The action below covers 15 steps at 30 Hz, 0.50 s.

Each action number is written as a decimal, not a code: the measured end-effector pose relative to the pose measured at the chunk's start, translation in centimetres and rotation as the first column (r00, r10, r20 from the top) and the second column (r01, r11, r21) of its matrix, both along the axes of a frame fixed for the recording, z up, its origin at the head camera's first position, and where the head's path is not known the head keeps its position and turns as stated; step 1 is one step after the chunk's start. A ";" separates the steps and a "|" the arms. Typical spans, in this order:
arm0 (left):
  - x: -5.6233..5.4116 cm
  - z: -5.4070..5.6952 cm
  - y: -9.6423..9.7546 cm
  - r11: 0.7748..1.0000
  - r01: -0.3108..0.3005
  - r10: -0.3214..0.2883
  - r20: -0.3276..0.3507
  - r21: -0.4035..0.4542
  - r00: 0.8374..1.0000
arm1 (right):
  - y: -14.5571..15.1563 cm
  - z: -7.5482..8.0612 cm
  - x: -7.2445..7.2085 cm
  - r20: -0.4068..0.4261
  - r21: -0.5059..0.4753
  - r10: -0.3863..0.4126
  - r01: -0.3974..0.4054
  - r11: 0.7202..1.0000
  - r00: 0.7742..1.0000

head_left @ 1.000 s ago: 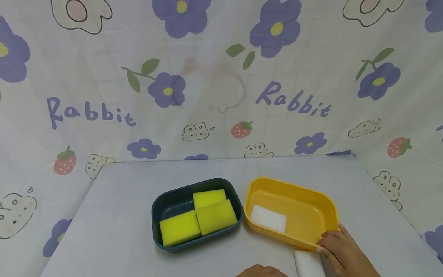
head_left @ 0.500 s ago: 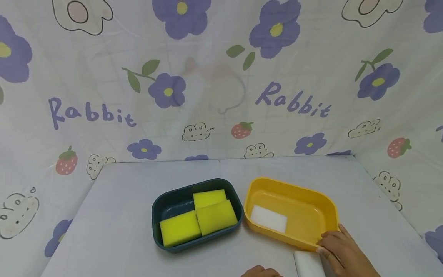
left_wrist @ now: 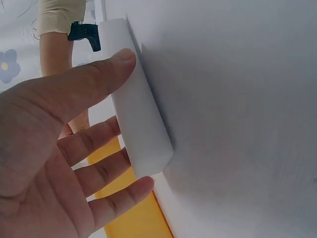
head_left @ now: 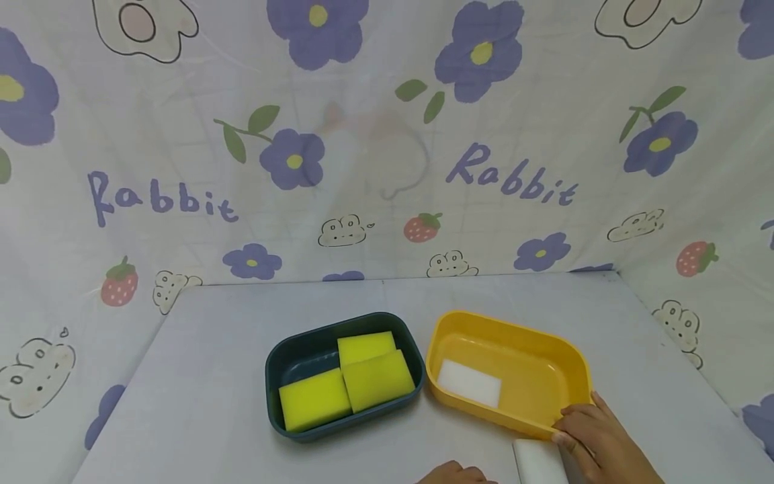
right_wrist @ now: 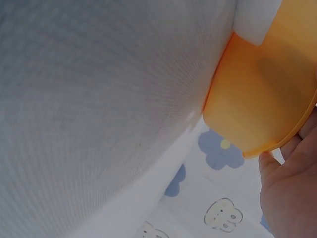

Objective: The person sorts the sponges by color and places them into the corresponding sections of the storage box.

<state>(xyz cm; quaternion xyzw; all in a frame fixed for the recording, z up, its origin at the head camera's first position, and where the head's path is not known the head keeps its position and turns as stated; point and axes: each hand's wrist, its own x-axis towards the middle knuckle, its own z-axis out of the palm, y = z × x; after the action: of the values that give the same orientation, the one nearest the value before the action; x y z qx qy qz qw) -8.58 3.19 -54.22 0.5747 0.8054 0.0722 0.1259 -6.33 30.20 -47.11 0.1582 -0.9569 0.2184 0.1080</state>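
Observation:
My right hand (head_left: 605,444) grips the rim of the yellow container (head_left: 538,383) at its near right corner. One white sponge block (head_left: 470,382) lies inside that container. Just outside it, beside my right hand, another white block (head_left: 540,462) lies on the table. At the bottom edge of the head view only the knuckles of my left hand (head_left: 456,474) show. In the left wrist view its thumb lies across a white sponge block (left_wrist: 138,114) close to the table, the fingers passing behind the block with some fingertips hidden.
Left of the yellow container stands a dark green container (head_left: 284,359) holding several yellow sponges (head_left: 377,380), its right end close to the yellow one. The white table (head_left: 199,376) is bounded at the back and sides by a patterned cloth (head_left: 375,148).

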 end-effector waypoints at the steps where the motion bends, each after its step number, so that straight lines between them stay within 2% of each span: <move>1: -0.3 -0.6 0.4 1.000 -0.002 0.002 0.019 -0.029 1.000 | 0.0 0.0 0.0 -0.001 -0.001 0.001 -0.001 1.000 1.000; 3: -0.9 -1.2 1.0 0.996 0.003 0.003 0.059 -0.090 0.998 | 0.0 0.0 0.0 0.004 -0.003 -0.001 0.001 1.000 1.000; 5: -1.4 -1.5 1.5 0.994 0.013 -0.005 0.078 -0.112 0.997 | 0.0 0.0 -0.1 0.012 -0.006 -0.005 0.005 1.000 1.000; 9: -2.2 -1.8 2.0 0.995 0.029 -0.020 0.091 -0.099 0.996 | 0.0 0.0 0.0 0.007 -0.010 -0.004 0.004 1.000 1.000; 15: -2.7 -2.1 2.9 0.994 0.045 -0.032 0.135 -0.095 0.990 | 0.2 -0.3 0.1 -0.041 -0.006 0.009 -0.009 1.000 0.999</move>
<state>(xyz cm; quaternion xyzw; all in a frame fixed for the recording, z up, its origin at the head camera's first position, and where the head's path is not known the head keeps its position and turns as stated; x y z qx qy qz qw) -11.25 6.09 -56.37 0.5771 0.7866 0.0686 0.2087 -6.25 30.37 -47.39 0.1664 -0.9531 0.2187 0.1270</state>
